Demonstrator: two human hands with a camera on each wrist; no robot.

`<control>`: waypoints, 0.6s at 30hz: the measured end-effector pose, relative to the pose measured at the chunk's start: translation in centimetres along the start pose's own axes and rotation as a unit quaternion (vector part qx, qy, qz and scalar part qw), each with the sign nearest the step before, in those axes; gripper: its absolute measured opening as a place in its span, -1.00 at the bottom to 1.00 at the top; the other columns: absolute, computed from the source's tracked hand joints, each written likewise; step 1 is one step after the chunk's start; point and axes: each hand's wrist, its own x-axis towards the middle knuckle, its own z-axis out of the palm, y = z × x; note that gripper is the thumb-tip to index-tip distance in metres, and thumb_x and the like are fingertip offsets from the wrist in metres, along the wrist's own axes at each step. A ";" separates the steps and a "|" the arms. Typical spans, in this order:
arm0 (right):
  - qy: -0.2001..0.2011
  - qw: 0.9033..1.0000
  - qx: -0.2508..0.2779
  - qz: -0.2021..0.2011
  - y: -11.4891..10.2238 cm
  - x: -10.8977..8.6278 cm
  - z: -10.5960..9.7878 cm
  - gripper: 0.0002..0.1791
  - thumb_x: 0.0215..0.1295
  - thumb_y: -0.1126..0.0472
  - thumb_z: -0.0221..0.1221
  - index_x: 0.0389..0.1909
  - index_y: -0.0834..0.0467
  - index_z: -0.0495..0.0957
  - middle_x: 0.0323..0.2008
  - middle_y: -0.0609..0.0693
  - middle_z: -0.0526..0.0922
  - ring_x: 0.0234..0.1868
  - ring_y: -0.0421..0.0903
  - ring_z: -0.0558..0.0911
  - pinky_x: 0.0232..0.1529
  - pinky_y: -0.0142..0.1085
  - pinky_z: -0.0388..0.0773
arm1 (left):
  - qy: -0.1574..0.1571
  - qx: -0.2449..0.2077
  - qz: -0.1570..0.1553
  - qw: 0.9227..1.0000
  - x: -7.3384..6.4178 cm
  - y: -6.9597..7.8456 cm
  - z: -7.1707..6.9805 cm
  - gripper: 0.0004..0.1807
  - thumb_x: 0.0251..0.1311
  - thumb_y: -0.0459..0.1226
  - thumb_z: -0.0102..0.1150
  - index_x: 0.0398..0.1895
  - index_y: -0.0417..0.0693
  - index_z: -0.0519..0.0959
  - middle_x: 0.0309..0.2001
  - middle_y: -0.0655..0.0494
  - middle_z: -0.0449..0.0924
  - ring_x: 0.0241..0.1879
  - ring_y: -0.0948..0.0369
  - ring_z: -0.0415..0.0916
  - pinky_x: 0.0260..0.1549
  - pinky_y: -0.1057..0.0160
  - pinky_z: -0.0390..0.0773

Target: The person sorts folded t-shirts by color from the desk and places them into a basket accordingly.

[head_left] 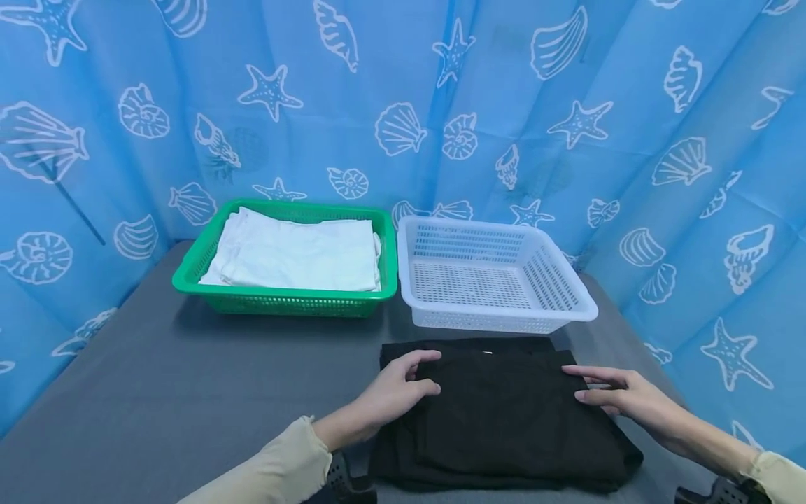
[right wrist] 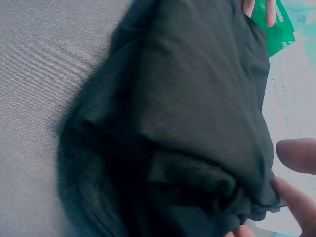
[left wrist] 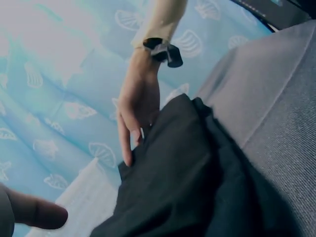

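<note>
Left hand (head_left: 393,392) loosely spread over black cloth (head_left: 497,420); right hand (head_left: 639,400), likewise loose, touches edge.

Sleeves are a pale cream, kinda yellowish: the left sleeve (head_left: 267,469) ends in a gathered, slightly frilly cuff (head_left: 320,439), and the right sleeve (head_left: 783,479) matches. Hands are bare. There's a black gadget on each wrist; the left gadget (head_left: 338,472) has little holes, the right gadget (left wrist: 165,52) a stubby bit sticking out.
</note>
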 end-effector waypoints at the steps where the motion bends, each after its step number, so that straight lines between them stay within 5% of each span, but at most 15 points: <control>1: 0.001 1.000 0.001 -0.002 0.1 -0.1 0.1 -0.32 0.39 0.02 0.20 0.41 0.26 0.31 0.37 0.41 0.22 0.19 0.21 0.46 -0.02 0.02 0.54 | -0.009 0.000 -0.002 1.000 0.0 -0.1 0.1 -0.48 0.25 -0.26 0.22 0.31 0.03 0.47 0.37 -0.03 0.29 0.33 -0.12 0.21 0.21 -0.24 0.24; 8: 0.027 0.998 -0.032 -0.054 -0.1 -0.3 0.5 -0.39 0.41 0.03 0.18 0.37 0.26 0.38 0.34 0.39 0.28 0.26 0.30 0.38 0.03 0.09 0.50 | -0.038 0.038 0.018 0.998 0.5 -1.7 0.6 -0.49 0.21 -0.17 0.34 0.24 0.00 0.54 0.27 0.04 0.41 0.26 0.05 0.29 0.22 -0.13 0.26; 13: 0.017 0.998 -0.036 -0.052 -0.9 -0.4 0.5 -0.37 0.39 0.05 0.20 0.39 0.23 0.36 0.37 0.39 0.23 0.29 0.35 0.30 0.07 0.18 0.40 | 0.009 0.067 0.042 0.997 0.2 -1.9 1.2 -0.46 0.12 -0.30 0.39 0.22 -0.06 0.55 0.20 0.05 0.48 0.19 0.08 0.37 0.13 -0.06 0.39; 18: -0.015 0.999 -0.023 -0.038 -1.0 -0.4 1.0 -0.35 0.35 0.08 0.22 0.40 0.23 0.34 0.38 0.40 0.18 0.30 0.42 0.21 0.11 0.23 0.33 | 0.088 0.064 0.061 0.992 -0.6 -1.3 1.9 -0.45 0.04 -0.42 0.26 0.20 -0.05 0.56 0.13 0.08 0.53 -0.01 0.13 0.47 -0.10 0.05 0.52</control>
